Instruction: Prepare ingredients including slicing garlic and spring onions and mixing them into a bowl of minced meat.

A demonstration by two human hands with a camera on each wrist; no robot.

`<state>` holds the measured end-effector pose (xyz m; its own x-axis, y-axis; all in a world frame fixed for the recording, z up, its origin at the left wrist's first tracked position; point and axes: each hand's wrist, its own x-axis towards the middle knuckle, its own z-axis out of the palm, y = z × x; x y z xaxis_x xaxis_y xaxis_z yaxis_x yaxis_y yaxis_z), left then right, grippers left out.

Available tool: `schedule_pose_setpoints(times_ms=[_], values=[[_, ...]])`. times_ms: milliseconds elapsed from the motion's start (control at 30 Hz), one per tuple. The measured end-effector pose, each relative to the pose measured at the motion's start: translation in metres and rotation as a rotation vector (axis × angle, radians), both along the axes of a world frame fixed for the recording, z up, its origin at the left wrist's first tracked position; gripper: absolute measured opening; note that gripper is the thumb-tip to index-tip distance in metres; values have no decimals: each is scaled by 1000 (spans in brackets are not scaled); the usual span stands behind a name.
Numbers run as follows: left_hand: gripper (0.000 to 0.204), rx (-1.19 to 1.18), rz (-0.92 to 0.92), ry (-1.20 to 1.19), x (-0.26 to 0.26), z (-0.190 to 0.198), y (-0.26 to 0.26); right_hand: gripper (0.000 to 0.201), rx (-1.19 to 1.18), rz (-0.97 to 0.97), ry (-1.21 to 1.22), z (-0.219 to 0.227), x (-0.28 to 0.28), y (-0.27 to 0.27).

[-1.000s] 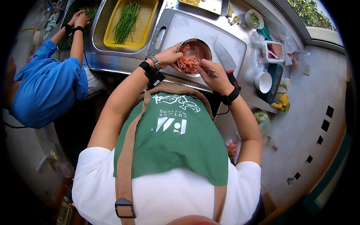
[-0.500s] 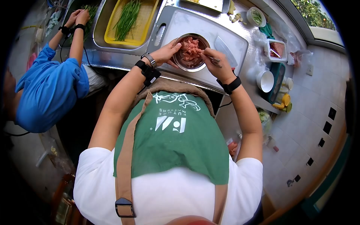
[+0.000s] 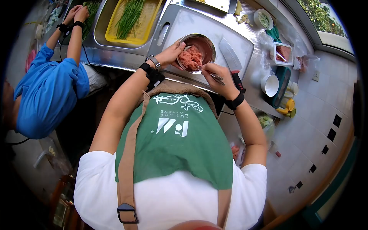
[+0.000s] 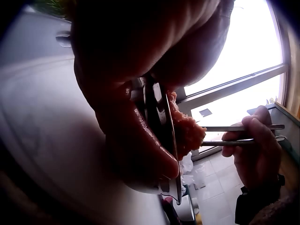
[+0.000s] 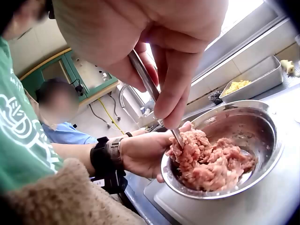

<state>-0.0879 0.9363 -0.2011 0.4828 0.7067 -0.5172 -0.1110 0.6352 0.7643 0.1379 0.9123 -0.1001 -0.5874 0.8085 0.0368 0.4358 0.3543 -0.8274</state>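
Observation:
My left hand (image 3: 170, 55) grips a stainless steel bowl (image 3: 206, 43) at its left rim, thumb at the edge and fingers underneath. Raw minced meat (image 3: 190, 58) sits in a clump on the bowl's near side; in the right wrist view the bowl (image 5: 262, 123) leans toward me. Metal chopsticks (image 4: 243, 128) are pinched in my right hand (image 3: 219, 76), their tips in the meat (image 5: 211, 164). Below the bowl lies a grey-edged white cutting board (image 3: 195, 23). A knife (image 3: 229, 53) with a black and red handle lies on the board, right of the bowl.
Left of the board, a yellow basket (image 3: 111, 34) holds long green stalks (image 3: 130, 21) over the sink. Another person in blue (image 3: 50, 96) works at the far left. On the right stand a white bowl (image 3: 270, 85), a meat tray (image 3: 283, 53) and a bowl of greens (image 3: 263, 19).
The meat has gone from the bowl's upper middle half a second ago to its near side. My right hand has come a little nearer to me with the chopsticks; the left keeps its hold.

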Motion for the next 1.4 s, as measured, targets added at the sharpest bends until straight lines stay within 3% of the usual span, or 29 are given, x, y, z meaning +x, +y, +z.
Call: schedule_pose_setpoints(times_ms=[100, 167, 300, 367, 500, 633, 700, 733, 833, 900, 933, 1033, 1100, 1233, 1300, 1400], values=[[66, -26, -23, 33, 3, 3, -4, 9, 77, -85, 110, -14, -9, 29], [68, -15, 8, 25, -2, 8, -4, 8, 52, -124, -87, -8, 14, 35], [71, -3, 17, 41, 1, 3, -2, 11, -37, 21, -58, -1, -5, 13], [72, 20, -37, 36, 1, 6, 0, 15, -59, -78, 83, -4, -10, 25], [66, 25, 3, 56, 1, 0, -1, 11, -29, -188, -67, 13, 19, 23], [65, 22, -7, 69, 2, -1, -5, 9, 77, -260, 32, 10, 9, 14], [67, 3, -11, 63, 3, 2, -5, 6, 196, -35, 42, -9, 6, 16], [70, -11, -10, 57, 3, 3, -3, 7, 139, 106, -75, -6, 9, 9], [72, 31, -26, 87, 3, 5, -6, 7, 52, 208, -138, 10, 19, -7], [68, 24, -7, 92, 4, 6, -4, 9, -73, 71, -65, -1, 21, -1], [64, 16, 11, 94, 5, 6, -6, 11, -248, -11, -37, -10, 20, 7], [65, 6, 20, 103, 5, 6, -7, 14, -520, -364, 434, -49, 41, 31], [69, 5, 24, 92, 4, 5, -4, 12, -427, -441, 380, -48, 63, 25], [72, 13, 49, 31, 10, 3, -4, 13, -218, -159, -6, -12, 31, -6], [70, -8, -16, 21, 11, 0, -4, 13, -90, -93, 78, -15, 4, 6], [60, -6, 23, 92, 13, 6, -7, 10, 49, -194, -67, -14, 15, 25]])
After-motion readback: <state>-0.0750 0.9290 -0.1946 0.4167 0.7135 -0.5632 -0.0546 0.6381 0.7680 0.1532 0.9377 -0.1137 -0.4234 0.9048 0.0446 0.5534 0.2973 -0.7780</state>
